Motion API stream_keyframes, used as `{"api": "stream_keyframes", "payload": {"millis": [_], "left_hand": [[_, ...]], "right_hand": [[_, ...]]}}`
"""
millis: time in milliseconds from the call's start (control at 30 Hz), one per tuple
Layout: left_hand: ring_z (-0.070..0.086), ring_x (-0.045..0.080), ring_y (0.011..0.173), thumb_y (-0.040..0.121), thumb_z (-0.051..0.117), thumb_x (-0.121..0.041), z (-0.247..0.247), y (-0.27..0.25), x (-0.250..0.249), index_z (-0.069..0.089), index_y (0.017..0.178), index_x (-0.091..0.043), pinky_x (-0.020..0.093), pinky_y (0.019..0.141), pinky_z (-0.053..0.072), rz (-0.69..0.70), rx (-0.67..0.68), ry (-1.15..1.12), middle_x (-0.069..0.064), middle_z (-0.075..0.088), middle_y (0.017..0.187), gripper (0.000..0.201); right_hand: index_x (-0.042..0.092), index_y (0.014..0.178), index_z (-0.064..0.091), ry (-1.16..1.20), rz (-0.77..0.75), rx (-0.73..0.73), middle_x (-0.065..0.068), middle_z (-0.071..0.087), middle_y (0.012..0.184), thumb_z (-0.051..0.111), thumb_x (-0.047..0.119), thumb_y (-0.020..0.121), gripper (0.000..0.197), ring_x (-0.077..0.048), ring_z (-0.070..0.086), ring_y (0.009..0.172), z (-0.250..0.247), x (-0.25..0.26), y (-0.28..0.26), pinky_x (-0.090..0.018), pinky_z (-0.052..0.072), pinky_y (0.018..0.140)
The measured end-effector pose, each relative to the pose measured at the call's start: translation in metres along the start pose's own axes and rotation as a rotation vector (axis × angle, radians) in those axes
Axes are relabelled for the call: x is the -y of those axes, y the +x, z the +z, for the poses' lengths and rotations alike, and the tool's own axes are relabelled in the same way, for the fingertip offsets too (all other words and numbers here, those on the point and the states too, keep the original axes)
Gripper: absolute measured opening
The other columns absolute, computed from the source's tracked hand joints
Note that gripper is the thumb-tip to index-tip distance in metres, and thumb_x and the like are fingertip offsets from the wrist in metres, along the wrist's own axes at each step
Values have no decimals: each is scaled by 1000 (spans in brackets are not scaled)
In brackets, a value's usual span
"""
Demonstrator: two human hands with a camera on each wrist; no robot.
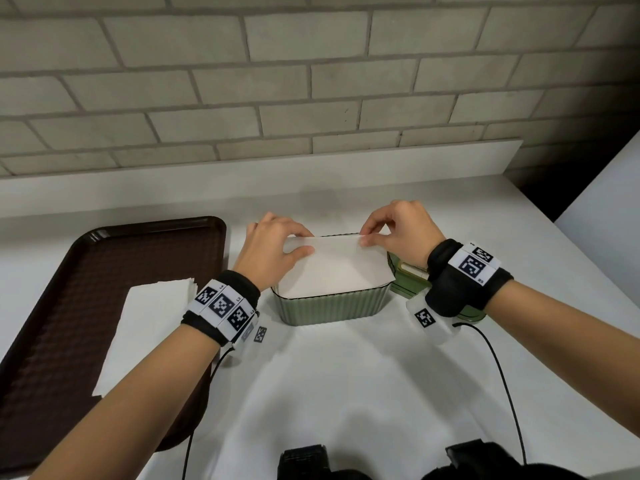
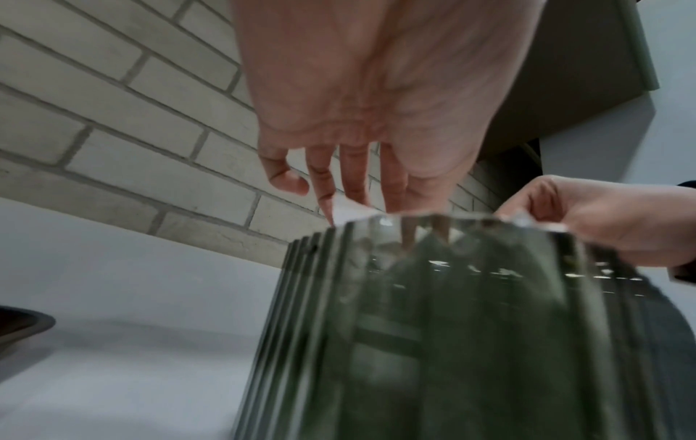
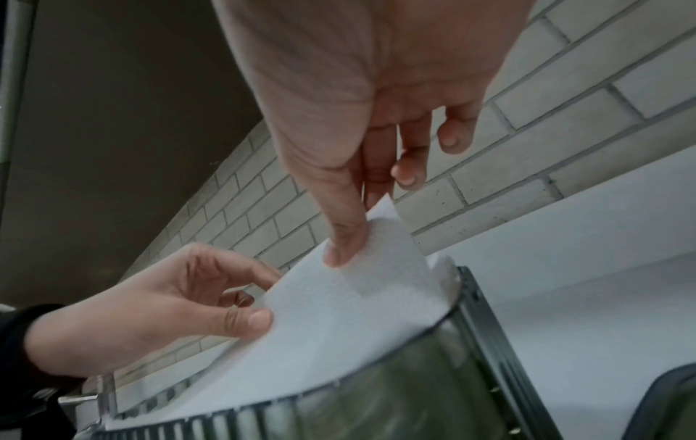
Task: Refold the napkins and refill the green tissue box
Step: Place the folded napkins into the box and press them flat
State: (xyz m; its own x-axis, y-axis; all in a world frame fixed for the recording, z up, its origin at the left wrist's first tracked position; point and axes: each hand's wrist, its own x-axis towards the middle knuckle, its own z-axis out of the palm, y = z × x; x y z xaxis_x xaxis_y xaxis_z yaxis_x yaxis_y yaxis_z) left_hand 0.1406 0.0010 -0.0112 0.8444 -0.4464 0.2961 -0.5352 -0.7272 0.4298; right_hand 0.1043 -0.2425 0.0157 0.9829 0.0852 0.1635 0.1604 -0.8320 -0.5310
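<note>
A: A white napkin (image 1: 332, 265) is being laid over the mouth of the green tissue box (image 1: 332, 306), which stands on the tabletop (image 1: 346, 375) just right of the brown tray (image 1: 69, 271). The napkin's far right corner is pinched between thumb and forefinger of the right hand (image 1: 398, 230), and its far left corner is held by the curled fingers and thumb of the left hand (image 1: 273, 244).

B: A thin, limp sheet, it may be judged: almost no weight, easily creased or torn, and no stiffness to be relied upon. Corners and edges are the sensible places for it to be taken, as is seen here.

A: Agreed. The near right corner is seen jutting past the box's rim, so the sheet is not yet seated inside. A gentle tuck along the rim would seem to be called for.

B: The box itself looks rigid and ribbed; little risk of its being shifted by so light a touch.

A: More napkins (image 1: 152, 317) are stacked on the tray, to the left and nearer, partly hidden by the left wrist.

B: And room? Open tabletop is left on the near side. To the right, a second green piece (image 1: 408, 278), perhaps the lid, is lying close against the box, under the right wrist. The wall (image 1: 311, 81) bounds the far side.

A: So the tray edge on the left and that green piece on the right are to be minded.
</note>
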Motion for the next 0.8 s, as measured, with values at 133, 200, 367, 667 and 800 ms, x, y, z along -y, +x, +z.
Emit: {"api": "stream_keyframes", "payload": {"millis": [133, 200, 367, 667, 800], "left_hand": [[44, 18, 107, 79, 76, -35, 0, 2, -7, 60, 114, -26, 32, 83, 29, 55, -116, 66, -6, 57, 113, 38], [44, 17, 103, 76, 78, -34, -1, 0, -10, 61, 109, -26, 35, 85, 34, 136, -77, 37, -5, 53, 110, 39], [42, 19, 119, 71, 77, -50, -2, -4, -7, 71, 98, -35, 31, 88, 23, 241, 55, 143, -6, 51, 125, 32], [28, 16, 136, 65, 66, -73, -2, -5, -9, 77, 92, -36, 43, 102, 22, 339, 180, 313, -6, 45, 139, 47], [39, 16, 125, 74, 62, -58, 3, -5, -8, 79, 82, -29, 39, 98, 24, 416, 129, 317, -7, 56, 127, 35]], "right_hand": [[29, 77, 69, 57, 23, 0, 10, 64, 70, 75, 26, 82, 8, 6, 51, 60, 5, -4, 9, -15, 35, 63], [28, 82, 68, 73, 24, 31, 10, 64, 76, 70, 26, 87, 6, 9, 50, 63, 6, -3, 13, -5, 32, 63], [18, 91, 70, 106, 66, 76, 13, 59, 77, 66, 27, 90, 10, 12, 45, 57, 8, -5, 23, -2, 29, 58], [23, 101, 65, 218, 136, 129, 6, 41, 48, 83, 33, 73, 35, -5, 38, 43, 14, -10, 24, -18, 35, 48], [36, 103, 58, 264, 133, 191, -33, 60, 69, 83, 30, 68, 43, -24, 52, 59, 17, -18, 22, -41, 54, 67]]}}
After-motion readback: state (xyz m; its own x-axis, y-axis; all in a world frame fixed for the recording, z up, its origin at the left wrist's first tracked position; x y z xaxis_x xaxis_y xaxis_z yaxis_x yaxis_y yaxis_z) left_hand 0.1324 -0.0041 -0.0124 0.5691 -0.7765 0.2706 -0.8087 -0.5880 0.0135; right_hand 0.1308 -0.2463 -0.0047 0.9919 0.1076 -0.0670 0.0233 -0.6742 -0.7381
